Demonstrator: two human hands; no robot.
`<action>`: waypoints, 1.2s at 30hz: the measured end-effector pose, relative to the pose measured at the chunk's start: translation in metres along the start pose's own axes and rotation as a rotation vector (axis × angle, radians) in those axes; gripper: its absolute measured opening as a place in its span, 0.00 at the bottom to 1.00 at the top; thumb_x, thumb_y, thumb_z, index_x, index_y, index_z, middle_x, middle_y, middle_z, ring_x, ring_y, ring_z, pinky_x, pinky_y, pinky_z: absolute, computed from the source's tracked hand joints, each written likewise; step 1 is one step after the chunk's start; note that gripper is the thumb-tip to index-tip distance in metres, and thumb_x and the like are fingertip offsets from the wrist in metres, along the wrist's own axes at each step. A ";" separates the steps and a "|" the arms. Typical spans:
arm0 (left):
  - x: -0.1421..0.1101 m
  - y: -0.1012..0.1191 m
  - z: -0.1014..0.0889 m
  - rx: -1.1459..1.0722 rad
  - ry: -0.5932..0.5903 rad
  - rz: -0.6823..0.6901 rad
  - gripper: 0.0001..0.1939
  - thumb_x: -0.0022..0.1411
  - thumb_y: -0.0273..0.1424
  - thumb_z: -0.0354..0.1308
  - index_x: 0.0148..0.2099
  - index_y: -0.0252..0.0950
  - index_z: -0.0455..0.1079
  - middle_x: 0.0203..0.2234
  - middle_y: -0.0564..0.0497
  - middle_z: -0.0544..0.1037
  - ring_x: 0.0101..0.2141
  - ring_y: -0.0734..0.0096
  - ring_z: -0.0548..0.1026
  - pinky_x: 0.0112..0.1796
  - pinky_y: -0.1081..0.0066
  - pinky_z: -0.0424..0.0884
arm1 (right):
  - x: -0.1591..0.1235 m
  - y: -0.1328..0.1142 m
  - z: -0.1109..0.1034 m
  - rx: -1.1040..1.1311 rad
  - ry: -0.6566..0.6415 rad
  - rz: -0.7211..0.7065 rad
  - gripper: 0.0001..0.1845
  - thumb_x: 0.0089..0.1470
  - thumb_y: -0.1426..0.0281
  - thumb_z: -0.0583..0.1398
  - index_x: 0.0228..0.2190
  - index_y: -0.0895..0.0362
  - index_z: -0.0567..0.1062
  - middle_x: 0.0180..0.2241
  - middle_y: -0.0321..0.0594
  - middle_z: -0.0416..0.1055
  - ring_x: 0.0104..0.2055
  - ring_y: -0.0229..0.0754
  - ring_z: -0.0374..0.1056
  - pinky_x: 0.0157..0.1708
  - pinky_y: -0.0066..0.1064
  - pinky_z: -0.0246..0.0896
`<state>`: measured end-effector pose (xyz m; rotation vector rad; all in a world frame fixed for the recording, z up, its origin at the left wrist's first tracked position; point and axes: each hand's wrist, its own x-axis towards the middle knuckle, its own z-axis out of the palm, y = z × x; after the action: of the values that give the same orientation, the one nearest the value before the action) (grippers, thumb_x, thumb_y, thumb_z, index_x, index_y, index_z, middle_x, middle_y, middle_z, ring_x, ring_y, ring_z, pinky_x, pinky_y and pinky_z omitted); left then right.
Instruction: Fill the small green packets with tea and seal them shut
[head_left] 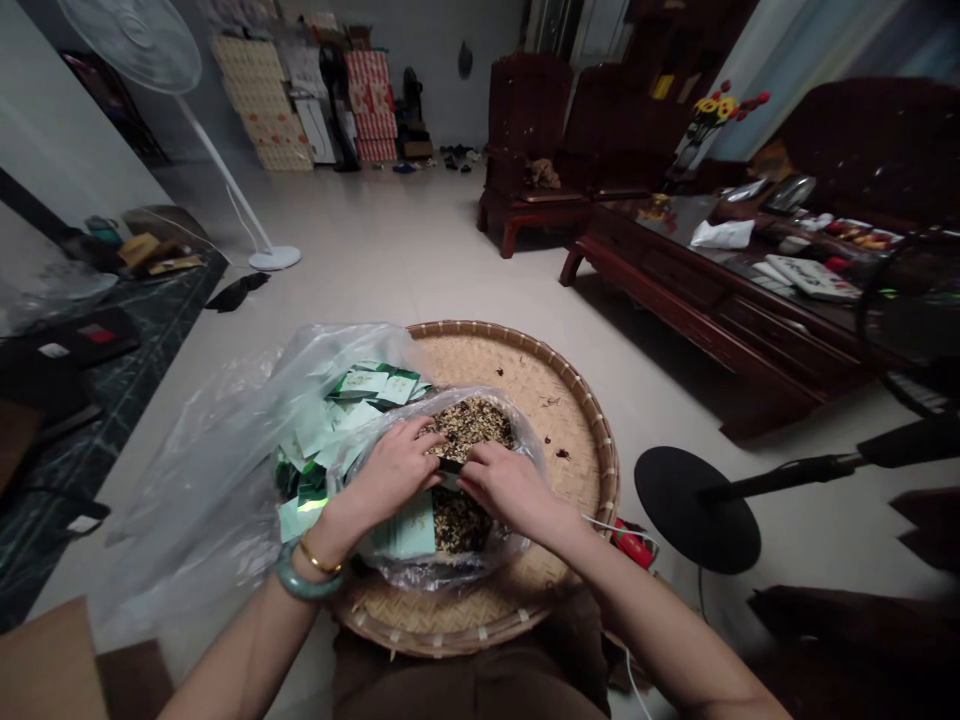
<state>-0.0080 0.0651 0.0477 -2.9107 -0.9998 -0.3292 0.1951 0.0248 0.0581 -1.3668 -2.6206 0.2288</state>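
Note:
My left hand (394,470) and my right hand (510,490) meet over a clear plastic bag (480,560) holding a mix of dried brown, speckled plant material (469,425). Between the fingertips of both hands is a small dark packet (450,467), mostly hidden by my fingers. The bag rests in a round woven bamboo tray (525,375) on my lap. To the left of my left hand, several green and white sachets (367,385) lie in a larger clear plastic bag (210,470). My left wrist wears a green bangle (304,578) and a gold one (319,558).
A red object with a white cable (634,545) sits just right of the tray. Further right stands a round black stand base (697,510). A dark wooden table (712,290) holding assorted items is ahead right, and a white standing fan (247,250) is ahead left.

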 end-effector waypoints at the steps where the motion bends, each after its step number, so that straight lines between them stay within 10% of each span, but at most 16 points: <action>1: 0.000 -0.001 0.000 -0.011 0.000 0.003 0.07 0.58 0.32 0.61 0.37 0.34 0.76 0.42 0.46 0.77 0.53 0.53 0.65 0.49 0.54 0.65 | 0.000 0.001 -0.001 0.004 -0.006 -0.014 0.11 0.61 0.67 0.55 0.33 0.58 0.75 0.34 0.42 0.71 0.37 0.41 0.66 0.34 0.30 0.57; 8: -0.002 -0.003 0.004 -0.290 0.106 0.000 0.07 0.61 0.34 0.58 0.38 0.36 0.73 0.37 0.47 0.78 0.50 0.58 0.69 0.49 0.54 0.67 | 0.011 0.011 0.005 0.168 -0.032 0.012 0.12 0.58 0.62 0.59 0.29 0.57 0.76 0.28 0.39 0.71 0.30 0.39 0.67 0.28 0.28 0.54; 12: -0.008 -0.004 0.016 -0.792 0.278 -0.305 0.33 0.56 0.35 0.62 0.62 0.37 0.54 0.51 0.39 0.73 0.49 0.59 0.73 0.46 0.56 0.72 | 0.014 0.027 0.003 0.476 0.097 0.053 0.16 0.59 0.66 0.58 0.22 0.58 0.74 0.23 0.34 0.67 0.27 0.35 0.63 0.28 0.26 0.53; 18: -0.013 0.002 0.029 -1.284 -0.086 -0.593 0.39 0.48 0.30 0.65 0.61 0.32 0.57 0.27 0.51 0.79 0.27 0.66 0.77 0.27 0.69 0.73 | 0.009 0.040 -0.009 0.694 0.143 0.054 0.15 0.57 0.66 0.60 0.20 0.58 0.74 0.30 0.36 0.66 0.34 0.36 0.64 0.36 0.28 0.59; 24: -0.009 0.013 0.030 -1.201 0.000 -0.609 0.25 0.45 0.26 0.64 0.49 0.33 0.72 0.41 0.47 0.79 0.40 0.62 0.76 0.42 0.65 0.71 | 0.003 0.039 -0.028 0.594 0.083 -0.051 0.09 0.54 0.68 0.62 0.25 0.57 0.77 0.36 0.39 0.66 0.40 0.39 0.64 0.42 0.31 0.60; 36: 0.002 0.034 0.025 -1.141 -0.019 -0.551 0.14 0.47 0.33 0.65 0.37 0.32 0.75 0.29 0.52 0.79 0.31 0.67 0.73 0.34 0.71 0.67 | 0.011 0.011 -0.020 0.509 0.010 -0.042 0.08 0.56 0.67 0.61 0.32 0.57 0.78 0.37 0.41 0.69 0.41 0.41 0.65 0.41 0.33 0.61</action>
<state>0.0187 0.0420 0.0250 -3.3801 -2.1896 -1.2558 0.2022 0.0411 0.0757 -1.1253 -2.3438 0.8127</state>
